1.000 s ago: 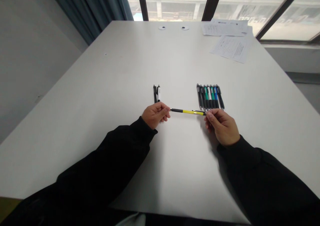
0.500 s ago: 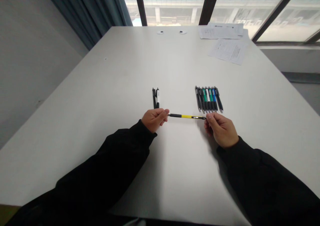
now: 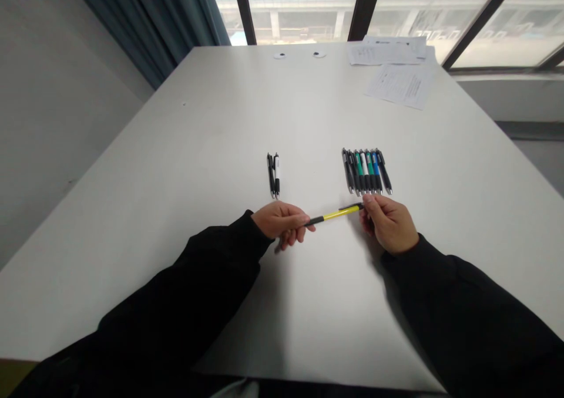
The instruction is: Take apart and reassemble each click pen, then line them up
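Our L hand [image 3: 282,221] & R hand [image 3: 391,225], both pinched closed, hold the yellow pen [image 3: 341,213] betw. them, prob. not yet placed, w/ pen group [image 3: 277,170] at its 10 o'clock & pen row [image 3: 369,163] at 1 apparently set.

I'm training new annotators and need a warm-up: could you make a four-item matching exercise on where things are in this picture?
Things:
1. Yellow pen
2. Mixed-colour pen row
3. Printed papers
4. Curtain

Places:
A. Flat at the far right of the table
B. Held by the left hand and right hand
C. Hanging left of the window
D. Lying just beyond the right hand

Pairs: 1-B, 2-D, 3-A, 4-C
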A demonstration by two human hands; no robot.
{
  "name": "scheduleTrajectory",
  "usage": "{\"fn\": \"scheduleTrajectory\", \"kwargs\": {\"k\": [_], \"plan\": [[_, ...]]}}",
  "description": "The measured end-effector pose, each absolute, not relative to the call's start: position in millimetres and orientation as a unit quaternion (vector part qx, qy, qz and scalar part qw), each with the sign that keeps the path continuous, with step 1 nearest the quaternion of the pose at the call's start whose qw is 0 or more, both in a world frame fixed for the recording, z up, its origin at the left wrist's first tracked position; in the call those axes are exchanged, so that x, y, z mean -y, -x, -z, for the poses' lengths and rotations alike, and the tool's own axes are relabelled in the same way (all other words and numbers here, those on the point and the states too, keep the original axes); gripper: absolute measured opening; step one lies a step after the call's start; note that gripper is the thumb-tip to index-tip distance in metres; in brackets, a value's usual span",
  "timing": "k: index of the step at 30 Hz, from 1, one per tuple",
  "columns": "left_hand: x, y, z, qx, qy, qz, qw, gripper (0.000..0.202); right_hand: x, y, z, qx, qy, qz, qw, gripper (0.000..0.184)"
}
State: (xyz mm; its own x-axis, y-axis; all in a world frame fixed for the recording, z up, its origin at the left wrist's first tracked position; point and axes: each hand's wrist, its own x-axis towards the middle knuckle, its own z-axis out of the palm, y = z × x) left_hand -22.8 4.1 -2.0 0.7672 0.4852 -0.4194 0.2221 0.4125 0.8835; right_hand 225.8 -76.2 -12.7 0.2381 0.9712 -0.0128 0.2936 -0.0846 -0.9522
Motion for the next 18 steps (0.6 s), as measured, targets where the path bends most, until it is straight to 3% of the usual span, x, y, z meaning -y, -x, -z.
{"fn": "scheduleTrajectory", "kwargs": {"k": [5,9,12,18], "plan": [[26.9,5.2,3.7,-0.193,-0.423,0.088,0.881,0.04,76.6,-220.8,9.2,0.529,0.633,-0.362,0.435,0.049],[40.0,-7.3,13.9,-0.233,-0.387,-0.077,0.889,0.037,81.5,-217.4,7.9,0.543,0.582,-0.414,0.442,0.049],[35.3,-9.3,18.3,-0.297,-0.414,-0.216,0.833,0.038,87.8,-210.9,3.0,0.603,0.521,-0.474,0.374,0.045],[26.5,-5.4,17.7,-0.313,-0.56,-0.324,0.695,0.032,93.1,-199.2,-4.7,0.633,0.509,-0.487,0.321,0.034]]}}
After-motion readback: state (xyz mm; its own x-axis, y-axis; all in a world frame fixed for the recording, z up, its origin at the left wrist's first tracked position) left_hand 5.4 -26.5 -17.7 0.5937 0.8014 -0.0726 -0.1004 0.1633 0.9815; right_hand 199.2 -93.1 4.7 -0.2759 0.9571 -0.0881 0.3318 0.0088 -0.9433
